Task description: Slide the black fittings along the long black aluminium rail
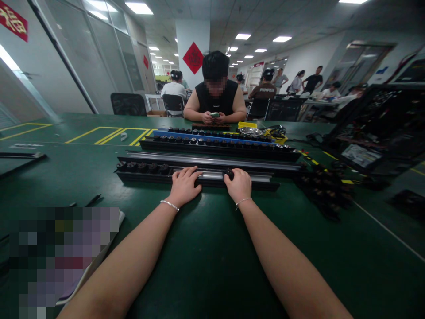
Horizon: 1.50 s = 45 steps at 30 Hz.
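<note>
A long black rail [212, 181] lies across the green table in front of me, with several round black parts [142, 167] lined up in its left end. My left hand [185, 184] rests on the rail just right of those parts, fingers spread. Further right, my right hand [239, 184] is closed round a small black part [229, 173] at the rail's channel. Behind it lies a second long rail [212, 161] with a shiny grey channel.
Beyond are a blue strip and a rail of black parts [219, 142]. Dark parts are piled [327, 188] at the right, near a large black case [375, 133]. A person [215, 95] sits opposite, holding a phone. A blurred-out item lies at the lower left.
</note>
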Each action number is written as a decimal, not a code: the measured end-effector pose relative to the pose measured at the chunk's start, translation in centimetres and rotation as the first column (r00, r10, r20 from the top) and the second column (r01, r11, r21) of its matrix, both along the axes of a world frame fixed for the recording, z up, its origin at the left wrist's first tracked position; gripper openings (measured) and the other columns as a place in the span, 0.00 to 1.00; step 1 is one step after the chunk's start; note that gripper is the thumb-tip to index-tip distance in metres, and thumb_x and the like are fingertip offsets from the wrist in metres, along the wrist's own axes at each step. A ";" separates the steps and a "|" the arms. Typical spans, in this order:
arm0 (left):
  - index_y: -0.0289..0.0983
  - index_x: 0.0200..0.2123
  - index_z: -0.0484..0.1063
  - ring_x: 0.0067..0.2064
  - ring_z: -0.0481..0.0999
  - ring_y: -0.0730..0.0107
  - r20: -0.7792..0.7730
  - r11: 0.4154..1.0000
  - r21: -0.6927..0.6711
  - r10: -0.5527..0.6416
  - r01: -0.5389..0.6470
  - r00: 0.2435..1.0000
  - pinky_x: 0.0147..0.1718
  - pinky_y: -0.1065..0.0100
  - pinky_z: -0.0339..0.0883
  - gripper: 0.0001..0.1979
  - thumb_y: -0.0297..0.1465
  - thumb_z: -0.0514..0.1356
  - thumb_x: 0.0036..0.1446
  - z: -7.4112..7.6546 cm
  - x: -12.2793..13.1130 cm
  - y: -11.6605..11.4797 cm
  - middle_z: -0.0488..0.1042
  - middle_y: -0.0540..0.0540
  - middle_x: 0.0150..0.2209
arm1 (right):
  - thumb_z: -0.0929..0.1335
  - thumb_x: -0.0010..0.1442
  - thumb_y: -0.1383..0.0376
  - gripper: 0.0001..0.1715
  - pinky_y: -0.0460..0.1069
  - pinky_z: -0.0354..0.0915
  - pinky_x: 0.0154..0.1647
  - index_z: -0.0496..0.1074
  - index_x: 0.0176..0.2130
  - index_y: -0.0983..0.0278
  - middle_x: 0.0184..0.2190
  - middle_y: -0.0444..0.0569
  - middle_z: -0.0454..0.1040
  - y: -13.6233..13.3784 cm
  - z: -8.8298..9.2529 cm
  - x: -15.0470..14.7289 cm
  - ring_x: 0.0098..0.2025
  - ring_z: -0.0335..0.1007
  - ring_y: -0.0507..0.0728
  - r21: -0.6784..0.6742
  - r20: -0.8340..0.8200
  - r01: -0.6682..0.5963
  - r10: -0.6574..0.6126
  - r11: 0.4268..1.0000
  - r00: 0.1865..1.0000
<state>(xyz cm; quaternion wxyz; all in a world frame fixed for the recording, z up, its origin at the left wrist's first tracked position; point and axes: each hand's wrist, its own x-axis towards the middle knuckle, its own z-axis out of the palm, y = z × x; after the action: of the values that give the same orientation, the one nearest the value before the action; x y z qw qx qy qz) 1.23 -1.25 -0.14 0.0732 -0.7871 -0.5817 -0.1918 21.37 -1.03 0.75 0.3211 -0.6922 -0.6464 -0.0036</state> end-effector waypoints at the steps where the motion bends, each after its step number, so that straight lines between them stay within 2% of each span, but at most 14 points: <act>1: 0.49 0.53 0.66 0.61 0.57 0.56 0.001 1.000 0.003 -0.003 0.003 1.000 0.54 0.52 0.49 0.23 0.38 0.54 0.53 0.0 0.0 0.0 0.61 0.51 0.62 | 0.62 0.57 0.59 0.20 0.53 0.54 0.53 0.73 0.43 0.69 0.45 0.56 0.73 0.0 0.0 0.0 0.49 0.63 0.59 0.006 0.000 -0.001 0.001 1.000 1.000; 19: 0.48 0.53 0.66 0.61 0.58 0.56 0.003 0.999 0.027 -0.018 0.018 1.000 0.54 0.52 0.49 0.22 0.37 0.54 0.53 -0.1 -0.1 0.0 0.62 0.51 0.61 | 0.62 0.56 0.61 0.17 0.54 0.54 0.53 0.73 0.40 0.68 0.41 0.56 0.74 0.1 -0.7 0.9 0.45 0.65 0.60 0.109 -0.003 0.045 -0.045 0.993 0.999; 30: 0.48 0.53 0.66 0.60 0.58 0.56 0.007 0.999 0.028 -0.020 0.020 1.000 0.54 0.52 0.49 0.22 0.37 0.54 0.53 -0.1 -0.2 0.0 0.62 0.51 0.61 | 0.62 0.56 0.60 0.19 0.54 0.54 0.53 0.73 0.41 0.70 0.42 0.57 0.73 -0.1 -0.5 1.2 0.47 0.64 0.61 0.078 -0.010 0.073 -0.072 0.994 0.997; 45: 0.49 0.53 0.67 0.60 0.59 0.56 0.018 0.999 0.028 -0.019 0.018 1.000 0.54 0.52 0.49 0.22 0.37 0.54 0.53 -0.1 -0.1 0.0 0.62 0.50 0.61 | 0.62 0.56 0.60 0.19 0.55 0.53 0.53 0.73 0.41 0.70 0.42 0.58 0.73 0.0 -0.9 1.6 0.46 0.64 0.61 0.105 -0.010 0.107 -0.107 0.989 0.994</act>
<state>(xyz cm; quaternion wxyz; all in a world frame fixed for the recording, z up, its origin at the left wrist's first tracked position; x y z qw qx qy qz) 1.11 -1.26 -0.24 0.0772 -0.7895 -0.5723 -0.2077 23.01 -0.99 -0.14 0.3579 -0.7080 -0.6065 -0.0532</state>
